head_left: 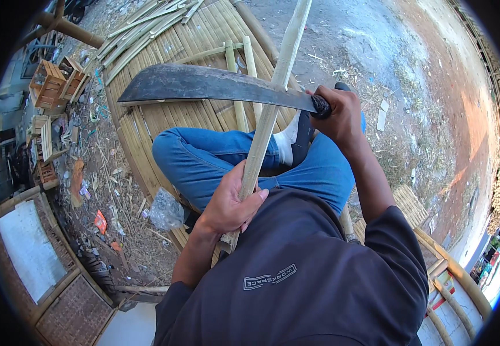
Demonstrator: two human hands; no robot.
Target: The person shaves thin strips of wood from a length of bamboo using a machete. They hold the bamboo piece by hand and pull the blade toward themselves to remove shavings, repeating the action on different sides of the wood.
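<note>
My left hand [235, 202] is wrapped round the lower part of a long, pale bamboo strip [267, 124]. The strip slants up from beside my belly and runs out past the top of the picture. In my right hand [336, 112] is a machete [204, 83], gripped by its dark handle. Its wide, dark blade points left and crosses the strip at about mid-length; the strip hides a little of the blade. From this angle I cannot tell how deep, if at all, the edge sits in the strip.
I sit cross-legged on a bamboo-slat platform [140, 135]. Several split bamboo strips [152, 26] lie piled at its far left, and two shorter pieces [232, 75] lie beyond my legs. A clear plastic bag [166, 209] is at my left. Wooden crates [46, 83] stand on the littered ground.
</note>
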